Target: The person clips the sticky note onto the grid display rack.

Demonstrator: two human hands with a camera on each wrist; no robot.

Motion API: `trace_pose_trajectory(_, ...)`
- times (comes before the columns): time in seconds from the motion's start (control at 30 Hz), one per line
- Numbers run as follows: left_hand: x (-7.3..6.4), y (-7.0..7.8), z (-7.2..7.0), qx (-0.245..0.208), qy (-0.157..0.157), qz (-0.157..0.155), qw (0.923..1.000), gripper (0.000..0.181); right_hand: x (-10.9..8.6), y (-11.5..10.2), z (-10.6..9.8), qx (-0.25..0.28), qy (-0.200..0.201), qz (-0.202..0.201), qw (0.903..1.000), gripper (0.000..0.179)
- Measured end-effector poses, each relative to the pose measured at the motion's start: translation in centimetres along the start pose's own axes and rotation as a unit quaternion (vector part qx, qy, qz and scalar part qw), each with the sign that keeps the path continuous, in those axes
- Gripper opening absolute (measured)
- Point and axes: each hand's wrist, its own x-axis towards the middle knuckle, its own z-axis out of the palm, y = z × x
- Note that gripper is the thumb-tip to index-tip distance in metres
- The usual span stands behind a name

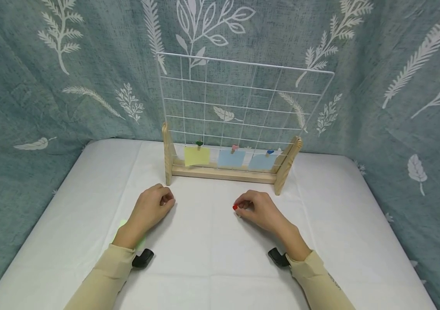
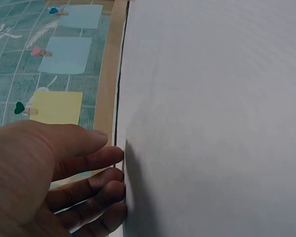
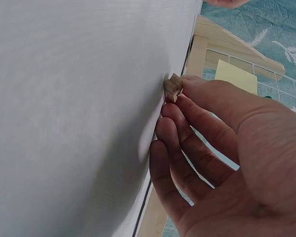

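Between thumb and fingertips, my right hand (image 1: 260, 209) pinches a small wooden clothespin (image 3: 173, 88) with a red decoration (image 1: 235, 207), low over the white cloth. My left hand (image 1: 152, 204) is loosely curled near the cloth and holds nothing. Ahead stands a white wire grid (image 1: 225, 104) in a wooden base (image 1: 223, 173). On its lower part hang a yellow note (image 1: 197, 157) and two light blue notes, one in the middle (image 1: 230, 159) and one at right (image 1: 262, 162). Clothespins with green (image 1: 199, 143), pink (image 1: 235, 148) and blue (image 1: 269, 152) decorations hold them.
A light green note (image 1: 141, 244) lies on the white-covered table (image 1: 212, 241), partly hidden under my left forearm. Teal patterned fabric (image 1: 100, 56) hangs behind the grid and along both sides. Black wrist devices (image 1: 143, 258) sit by both cuffs.
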Motion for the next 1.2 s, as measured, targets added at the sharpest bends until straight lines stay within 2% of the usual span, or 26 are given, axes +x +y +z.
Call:
trace_pose_trajectory(0.3,-1.2,-2.1,-1.4,0.003,0.005,-0.020,0.9998,0.005,0.0,0.1,0.0,-0.001,-0.001,0.002,1.0000,0.012)
trace_pose_trajectory(0.53,-2.8,-3.8,-2.8,0.004,0.016,-0.033,0.9993,0.004,-0.1,0.1,0.0,0.001,-0.002,0.004,1.0000,0.013)
trace_pose_trajectory(0.87,-4.9,-6.3,-6.7,-0.015,-0.041,-0.042,0.9982,0.014,0.4,0.0,0.2,0.005,-0.005,-0.005,1.0000,0.017)
trace_pose_trajectory(1.2,-5.5,-7.2,-8.8,-0.053,-0.132,-0.040,0.9890,0.036,0.1,0.3,0.0,0.007,-0.010,-0.002,0.9999,0.023)
